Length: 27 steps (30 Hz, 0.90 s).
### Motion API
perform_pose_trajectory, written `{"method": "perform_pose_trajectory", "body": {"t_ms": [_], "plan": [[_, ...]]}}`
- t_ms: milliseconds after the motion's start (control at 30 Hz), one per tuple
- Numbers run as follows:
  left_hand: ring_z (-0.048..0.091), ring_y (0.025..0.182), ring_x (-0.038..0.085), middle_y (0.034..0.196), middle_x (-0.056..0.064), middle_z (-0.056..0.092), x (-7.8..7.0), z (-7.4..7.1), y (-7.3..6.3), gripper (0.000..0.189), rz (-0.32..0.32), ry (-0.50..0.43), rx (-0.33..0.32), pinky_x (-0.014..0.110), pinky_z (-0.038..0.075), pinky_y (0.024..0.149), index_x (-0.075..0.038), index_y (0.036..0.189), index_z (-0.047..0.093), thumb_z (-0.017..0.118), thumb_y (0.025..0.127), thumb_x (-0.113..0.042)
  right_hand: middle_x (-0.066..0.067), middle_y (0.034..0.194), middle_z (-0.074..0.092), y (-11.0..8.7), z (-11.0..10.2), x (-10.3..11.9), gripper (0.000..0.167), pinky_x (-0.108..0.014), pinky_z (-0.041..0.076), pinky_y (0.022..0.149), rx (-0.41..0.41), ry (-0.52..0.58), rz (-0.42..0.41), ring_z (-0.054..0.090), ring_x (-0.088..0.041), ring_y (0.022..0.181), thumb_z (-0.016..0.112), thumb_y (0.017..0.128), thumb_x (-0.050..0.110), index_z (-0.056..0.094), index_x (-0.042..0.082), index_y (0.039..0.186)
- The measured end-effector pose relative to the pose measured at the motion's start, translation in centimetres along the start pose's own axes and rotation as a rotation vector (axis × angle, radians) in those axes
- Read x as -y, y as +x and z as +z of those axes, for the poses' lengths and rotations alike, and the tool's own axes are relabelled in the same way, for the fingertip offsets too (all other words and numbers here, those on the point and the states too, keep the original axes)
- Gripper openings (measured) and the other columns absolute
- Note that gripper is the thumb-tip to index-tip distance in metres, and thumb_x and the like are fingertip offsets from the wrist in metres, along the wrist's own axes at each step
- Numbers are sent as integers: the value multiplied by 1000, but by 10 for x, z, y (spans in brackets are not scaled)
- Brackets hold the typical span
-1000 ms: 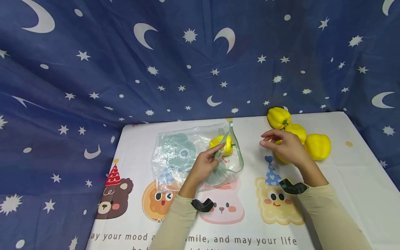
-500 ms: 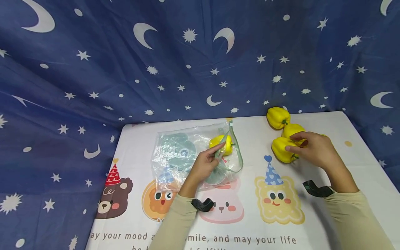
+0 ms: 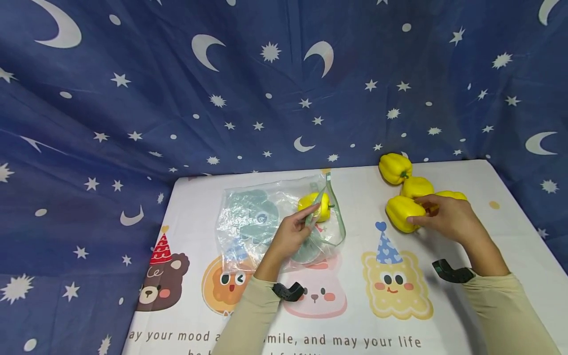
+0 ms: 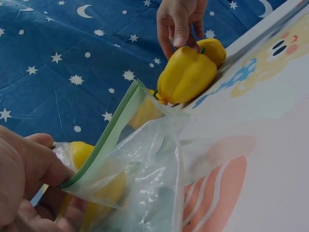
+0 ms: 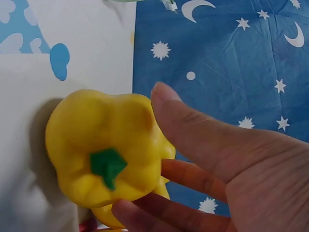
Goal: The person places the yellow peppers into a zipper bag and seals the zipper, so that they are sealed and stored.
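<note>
My left hand (image 3: 290,236) pinches the green zip edge of a clear plastic zip bag (image 3: 253,222) lying on the table, its mouth to the right. Inside, near the mouth, is a yellow bell pepper (image 3: 323,209), partly behind my fingers. At the right, my right hand (image 3: 448,217) has its thumb and fingers about the stem end of another yellow bell pepper (image 3: 401,213), which lies on the cloth. The right wrist view shows the green stem (image 5: 108,166) of that pepper, with the thumb at one side and fingers along the other.
More yellow bell peppers sit close behind: one at the back (image 3: 395,168), one in the middle (image 3: 417,187), and one partly hidden pepper (image 3: 452,195) beyond my right hand. A blue star-and-moon curtain (image 3: 284,98) rises at the white printed tablecloth's (image 3: 355,296) back edge.
My right hand has moved rightward from the gap beside the bag to the stem end of the front pepper and settled there. The left hand and bag stay put.
</note>
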<state>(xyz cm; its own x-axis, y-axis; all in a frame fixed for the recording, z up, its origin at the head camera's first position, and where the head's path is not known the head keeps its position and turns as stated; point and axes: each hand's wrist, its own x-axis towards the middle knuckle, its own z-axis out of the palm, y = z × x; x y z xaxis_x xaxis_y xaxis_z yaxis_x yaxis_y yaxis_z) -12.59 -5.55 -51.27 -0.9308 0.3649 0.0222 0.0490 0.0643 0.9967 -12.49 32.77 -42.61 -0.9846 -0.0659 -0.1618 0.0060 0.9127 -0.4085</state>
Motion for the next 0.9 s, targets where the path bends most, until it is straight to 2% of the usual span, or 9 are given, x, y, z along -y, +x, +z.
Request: {"method": "perform_pose_trajectory", "body": {"t_ms": [133,367,900], "plan": [[57,124,19,156,5,50,1,1,0,66,1,-4,7,15,45,66,-20,147,58,51,90,14,-30,115,66,0,3,-1,90,-46,50,73,30,2,32,58,-40,99,83,78,59,58,-3,138],[55,120,17,155,4,51,2,1,2,67,-11,-5,6,16,41,63,-22,146,58,49,90,14,-32,116,64,2,8,-3,92,-46,51,73,34,17,56,59,-43,99,80,78,63,54,-1,140],[49,138,18,155,-1,51,2,1,0,66,-7,-4,-1,15,45,71,-20,146,58,50,90,16,-32,118,65,1,14,-5,92,-51,52,77,1,62,59,60,-43,102,80,79,61,54,-1,141]]}}
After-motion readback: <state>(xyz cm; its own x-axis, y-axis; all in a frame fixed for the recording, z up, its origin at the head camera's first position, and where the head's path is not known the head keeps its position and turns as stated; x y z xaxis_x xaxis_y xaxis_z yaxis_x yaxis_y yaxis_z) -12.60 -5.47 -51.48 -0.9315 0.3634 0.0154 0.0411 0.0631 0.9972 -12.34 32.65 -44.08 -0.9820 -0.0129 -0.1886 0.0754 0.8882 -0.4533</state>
